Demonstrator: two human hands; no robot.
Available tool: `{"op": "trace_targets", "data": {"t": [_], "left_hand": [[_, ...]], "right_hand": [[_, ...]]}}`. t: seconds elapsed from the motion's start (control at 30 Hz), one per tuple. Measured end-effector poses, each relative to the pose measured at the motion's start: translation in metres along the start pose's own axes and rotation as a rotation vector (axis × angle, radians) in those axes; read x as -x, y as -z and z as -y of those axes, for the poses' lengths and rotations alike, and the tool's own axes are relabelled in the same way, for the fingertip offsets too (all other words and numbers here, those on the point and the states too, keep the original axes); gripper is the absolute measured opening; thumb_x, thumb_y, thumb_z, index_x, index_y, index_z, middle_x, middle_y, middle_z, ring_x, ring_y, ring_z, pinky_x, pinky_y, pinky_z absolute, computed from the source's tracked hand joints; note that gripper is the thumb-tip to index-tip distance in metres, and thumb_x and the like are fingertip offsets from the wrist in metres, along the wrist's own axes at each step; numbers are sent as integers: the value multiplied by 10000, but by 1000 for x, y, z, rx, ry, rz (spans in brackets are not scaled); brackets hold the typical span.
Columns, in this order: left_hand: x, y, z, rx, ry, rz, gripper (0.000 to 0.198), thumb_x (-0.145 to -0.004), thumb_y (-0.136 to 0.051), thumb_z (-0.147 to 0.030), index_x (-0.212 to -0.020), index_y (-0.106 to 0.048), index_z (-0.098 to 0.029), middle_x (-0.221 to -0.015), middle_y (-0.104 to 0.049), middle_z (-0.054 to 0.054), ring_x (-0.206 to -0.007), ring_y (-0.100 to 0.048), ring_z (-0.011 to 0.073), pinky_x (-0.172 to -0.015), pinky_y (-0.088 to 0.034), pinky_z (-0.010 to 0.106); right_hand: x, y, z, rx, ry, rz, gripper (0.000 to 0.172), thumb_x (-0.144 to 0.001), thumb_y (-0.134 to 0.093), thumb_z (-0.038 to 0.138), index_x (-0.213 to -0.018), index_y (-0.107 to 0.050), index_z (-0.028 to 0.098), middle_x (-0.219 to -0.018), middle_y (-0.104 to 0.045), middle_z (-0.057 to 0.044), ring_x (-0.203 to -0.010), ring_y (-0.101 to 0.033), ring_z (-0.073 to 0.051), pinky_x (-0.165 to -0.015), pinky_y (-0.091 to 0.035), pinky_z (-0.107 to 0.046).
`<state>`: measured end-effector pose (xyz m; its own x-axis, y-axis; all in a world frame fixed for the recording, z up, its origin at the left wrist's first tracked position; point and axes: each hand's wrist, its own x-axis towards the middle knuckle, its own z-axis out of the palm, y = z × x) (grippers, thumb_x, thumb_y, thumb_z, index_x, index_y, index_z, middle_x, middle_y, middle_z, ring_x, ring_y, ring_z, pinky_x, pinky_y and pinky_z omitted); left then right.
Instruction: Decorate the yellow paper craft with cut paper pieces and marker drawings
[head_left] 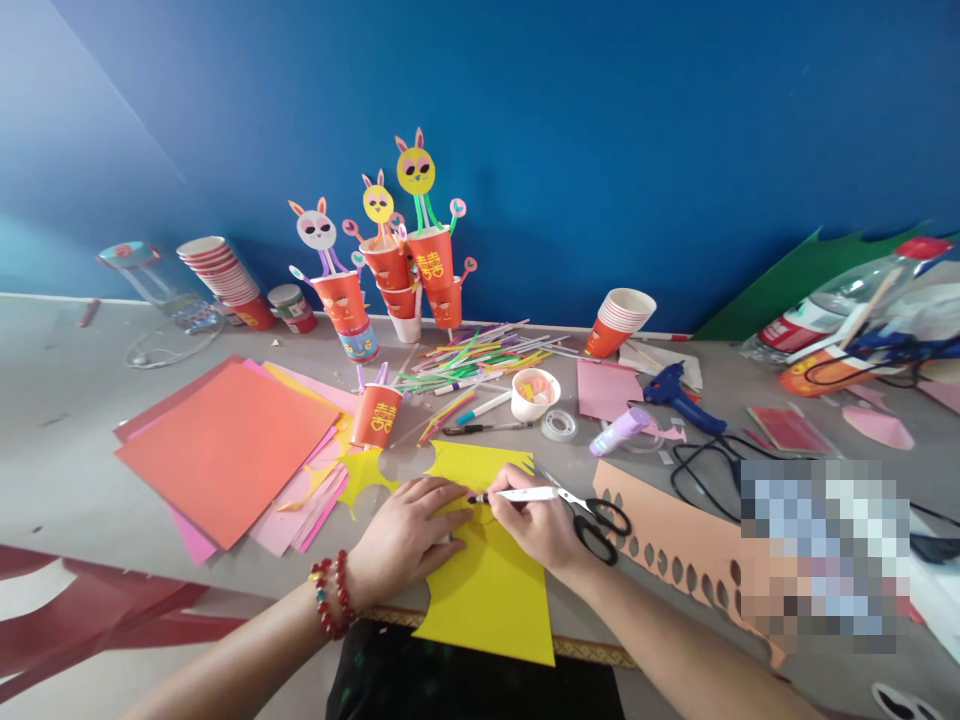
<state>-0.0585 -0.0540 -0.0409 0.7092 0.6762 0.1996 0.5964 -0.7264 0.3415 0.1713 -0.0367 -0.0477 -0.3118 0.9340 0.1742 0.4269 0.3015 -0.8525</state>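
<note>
A yellow paper sheet (491, 590) lies at the table's near edge, with cut-out gaps along its far side. My left hand (409, 535) rests flat on it, fingers stretched out and together, a red bead bracelet on the wrist. My right hand (536, 520) is closed around a white pen (517, 494), whose tip touches the yellow paper just past my left fingertips. Black-handled scissors (600, 522) lie right beside my right hand.
A stack of orange and pink paper (225, 450) lies to the left. An orange cup (377, 414), bunny cup figures (409, 265), straws and markers (472, 360), a white cup (534, 394), tape roll (559, 425), blue glue gun (679, 395) and a punched tan strip (675, 550) crowd the table.
</note>
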Motion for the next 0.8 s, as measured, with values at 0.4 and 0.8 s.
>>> {"op": "trace_targets", "data": {"t": [0.4,0.8], "left_hand": [[-1,1,-1,-1,4,6,325,-994,-501,-379,-1251,-633,-231,-1384,-591,85,-1228,-525,296,-1010,-456,467],[-1,1,-1,-5,0,-3,326,-987,-515,-369,-1261,-626,-231,-1380,-593,81,-1222,-531,287,-1001,-466,464]], "right_hand": [[0,0,1,-12,-5,0,153,-879,-493,243,-727,-488,236,-629,-580,24,-550,-521,-153,-535,-370,-253],[1,0,-1,-7,-2,16,151,-883,-500,247,-732,-498,236,-622,-579,27,-552,-526,-155,-536,-366,-255]]}}
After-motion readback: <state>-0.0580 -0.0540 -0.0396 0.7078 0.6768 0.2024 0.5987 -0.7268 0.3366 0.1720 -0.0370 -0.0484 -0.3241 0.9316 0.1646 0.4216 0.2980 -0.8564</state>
